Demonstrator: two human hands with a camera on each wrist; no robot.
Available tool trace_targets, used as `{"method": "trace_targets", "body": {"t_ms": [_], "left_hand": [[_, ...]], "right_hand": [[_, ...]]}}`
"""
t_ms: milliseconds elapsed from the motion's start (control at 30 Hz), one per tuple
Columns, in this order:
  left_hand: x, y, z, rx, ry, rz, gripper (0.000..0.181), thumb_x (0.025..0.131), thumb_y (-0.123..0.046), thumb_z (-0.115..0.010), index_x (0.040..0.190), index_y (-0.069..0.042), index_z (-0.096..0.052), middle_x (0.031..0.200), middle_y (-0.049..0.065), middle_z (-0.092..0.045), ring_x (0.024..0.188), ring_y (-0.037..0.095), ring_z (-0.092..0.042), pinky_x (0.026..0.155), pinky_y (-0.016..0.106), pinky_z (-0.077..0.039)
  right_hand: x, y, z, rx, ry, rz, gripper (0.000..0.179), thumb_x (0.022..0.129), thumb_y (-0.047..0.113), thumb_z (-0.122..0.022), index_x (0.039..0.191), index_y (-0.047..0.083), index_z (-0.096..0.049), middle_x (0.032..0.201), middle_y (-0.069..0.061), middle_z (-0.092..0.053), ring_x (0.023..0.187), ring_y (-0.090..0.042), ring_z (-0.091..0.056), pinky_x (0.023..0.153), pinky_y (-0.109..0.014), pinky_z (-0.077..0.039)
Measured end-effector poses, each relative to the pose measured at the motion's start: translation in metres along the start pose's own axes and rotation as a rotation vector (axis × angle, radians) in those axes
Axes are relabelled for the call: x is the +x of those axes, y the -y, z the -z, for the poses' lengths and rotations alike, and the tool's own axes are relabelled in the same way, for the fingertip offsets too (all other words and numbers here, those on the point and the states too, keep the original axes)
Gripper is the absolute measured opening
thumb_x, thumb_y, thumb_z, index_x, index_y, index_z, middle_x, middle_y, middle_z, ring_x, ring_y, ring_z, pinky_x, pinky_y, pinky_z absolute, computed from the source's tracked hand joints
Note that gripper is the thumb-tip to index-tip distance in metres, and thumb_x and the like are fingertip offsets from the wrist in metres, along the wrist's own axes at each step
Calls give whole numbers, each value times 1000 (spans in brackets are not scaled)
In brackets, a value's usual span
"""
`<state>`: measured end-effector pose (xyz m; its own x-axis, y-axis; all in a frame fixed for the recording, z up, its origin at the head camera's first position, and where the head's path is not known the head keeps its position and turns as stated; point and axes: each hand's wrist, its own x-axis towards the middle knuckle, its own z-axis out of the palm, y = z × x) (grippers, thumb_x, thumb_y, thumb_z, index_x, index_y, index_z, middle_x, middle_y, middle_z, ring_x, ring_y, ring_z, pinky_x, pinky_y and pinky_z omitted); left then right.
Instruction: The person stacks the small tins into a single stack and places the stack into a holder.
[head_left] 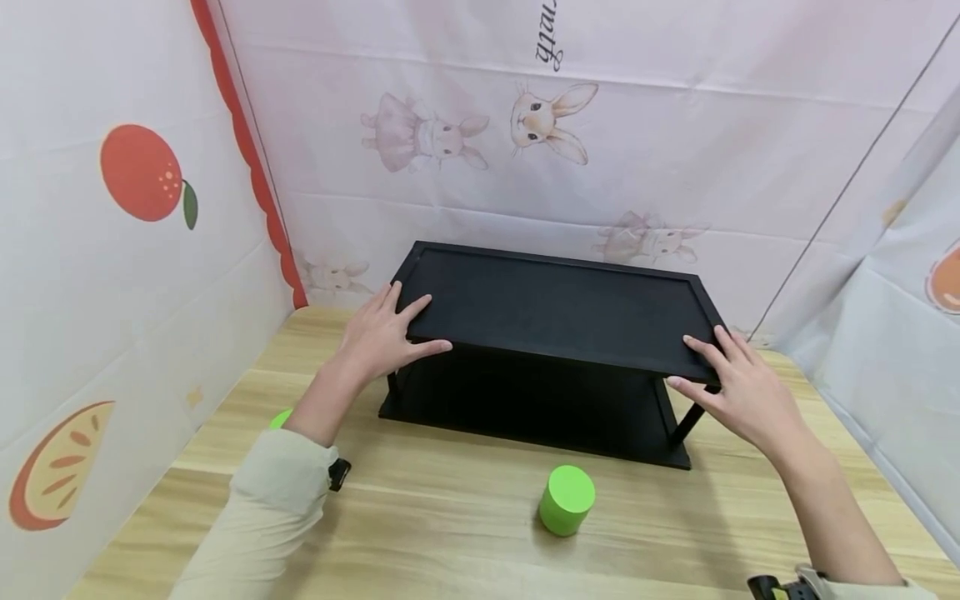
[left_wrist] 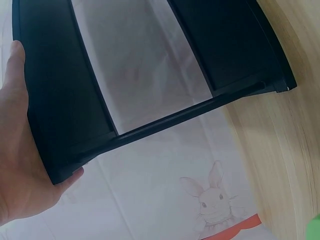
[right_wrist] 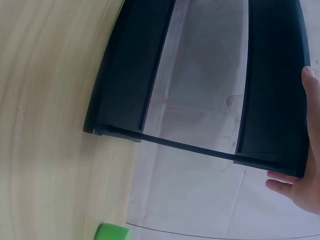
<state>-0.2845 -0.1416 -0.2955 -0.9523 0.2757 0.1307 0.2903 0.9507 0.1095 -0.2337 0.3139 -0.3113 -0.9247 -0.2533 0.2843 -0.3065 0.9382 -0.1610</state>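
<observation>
A black two-tier rack [head_left: 555,308] stands on the wooden table in the head view, its raised top shelf above a lower shelf [head_left: 525,408]. At the top shelf's left end, my left hand [head_left: 378,337] holds the front corner, fingers spread over the rim and thumb along the front edge. My right hand [head_left: 750,392] grips the right front corner in a similar way. Both wrist views show a thumb at the front edge and fingertips past the side edge. A green cylinder [head_left: 566,500] sits in front of the rack, touched by neither hand.
Another green object [head_left: 281,418] is mostly hidden behind my left forearm. Printed cloth [head_left: 450,50] with rabbits hangs behind the rack. More cloth with fruit pictures [head_left: 142,172] encloses the left side of the wooden table [head_left: 420,517].
</observation>
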Motion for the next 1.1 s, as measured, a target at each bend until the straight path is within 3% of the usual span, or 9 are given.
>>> {"method": "trace_targets", "body": {"t_ms": [1100], "left_hand": [[3, 0, -8, -22, -35, 23, 91, 76, -77, -42, 145, -20, -30, 148, 25, -11, 135, 37, -9, 107, 50, -14]], "right_hand": [[15, -8, -8, 70, -14, -22, 74, 84, 53, -58, 136, 4, -40, 143, -30, -20, 133, -42, -11, 98, -63, -17]]}}
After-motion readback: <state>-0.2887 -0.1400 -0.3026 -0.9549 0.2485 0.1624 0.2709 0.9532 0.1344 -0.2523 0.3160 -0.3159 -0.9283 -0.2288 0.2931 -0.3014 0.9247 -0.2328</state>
